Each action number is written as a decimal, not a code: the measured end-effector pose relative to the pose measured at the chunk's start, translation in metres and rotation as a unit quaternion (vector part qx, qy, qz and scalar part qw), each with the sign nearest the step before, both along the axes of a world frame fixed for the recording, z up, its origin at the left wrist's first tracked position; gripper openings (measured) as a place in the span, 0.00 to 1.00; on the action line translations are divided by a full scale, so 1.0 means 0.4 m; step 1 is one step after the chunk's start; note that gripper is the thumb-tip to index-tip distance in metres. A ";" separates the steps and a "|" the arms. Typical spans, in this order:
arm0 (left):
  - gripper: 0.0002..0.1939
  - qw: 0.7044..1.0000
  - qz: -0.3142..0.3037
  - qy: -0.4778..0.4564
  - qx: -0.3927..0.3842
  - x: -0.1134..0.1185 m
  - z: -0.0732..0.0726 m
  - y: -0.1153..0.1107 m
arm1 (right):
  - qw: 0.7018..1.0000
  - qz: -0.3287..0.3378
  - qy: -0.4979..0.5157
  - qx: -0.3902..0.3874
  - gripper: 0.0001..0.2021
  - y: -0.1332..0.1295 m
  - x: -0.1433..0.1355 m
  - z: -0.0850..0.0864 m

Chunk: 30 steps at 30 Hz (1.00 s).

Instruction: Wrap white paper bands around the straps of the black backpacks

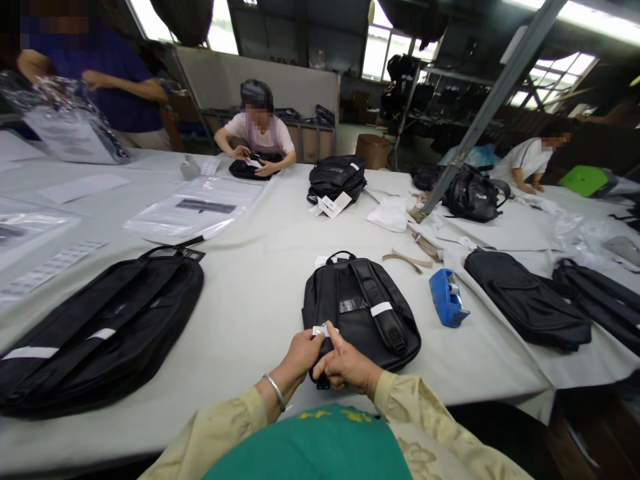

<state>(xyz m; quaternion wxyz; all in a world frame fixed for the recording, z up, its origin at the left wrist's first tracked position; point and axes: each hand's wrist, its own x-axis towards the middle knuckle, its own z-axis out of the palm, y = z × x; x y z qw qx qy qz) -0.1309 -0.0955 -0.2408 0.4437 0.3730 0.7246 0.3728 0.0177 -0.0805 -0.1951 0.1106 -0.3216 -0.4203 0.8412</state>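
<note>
A black backpack [361, 308] lies back-side up on the white table [250, 293], straps toward me. My left hand [300, 353] and my right hand [344, 365] meet at its near left edge. Both pinch a small white tag [321, 330] held against the bag's strap end. A silver bangle sits on my left wrist. A white band wraps the right shoulder strap [383, 309].
A large black bag [95, 330] lies at my left. A blue tape dispenser [447, 298] and more black bags [525, 305] lie to the right. Clear plastic sleeves [195, 210] and a stacked backpack [337, 179] sit farther back. Three other people work at the far edges.
</note>
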 end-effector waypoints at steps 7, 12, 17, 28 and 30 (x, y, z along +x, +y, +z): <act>0.19 0.997 -0.047 0.063 0.002 0.033 0.005 0.014 | 0.991 -0.096 -0.088 0.011 0.59 -0.036 0.001 -0.010; 0.20 0.998 -0.061 0.026 0.005 0.052 0.029 0.006 | 0.967 -0.113 -0.215 0.077 0.56 -0.062 -0.020 -0.022; 0.23 0.996 -0.089 -0.025 -0.004 0.055 0.025 0.001 | 0.935 -0.117 -0.270 0.198 0.58 -0.077 -0.038 -0.049; 0.22 0.989 -0.058 -0.132 0.020 0.029 0.033 0.015 | 0.892 -0.101 -0.331 0.291 0.56 -0.079 -0.089 -0.053; 0.23 0.994 -0.069 -0.084 0.003 0.019 0.023 0.022 | 0.896 -0.102 -0.325 0.283 0.55 -0.075 -0.093 -0.053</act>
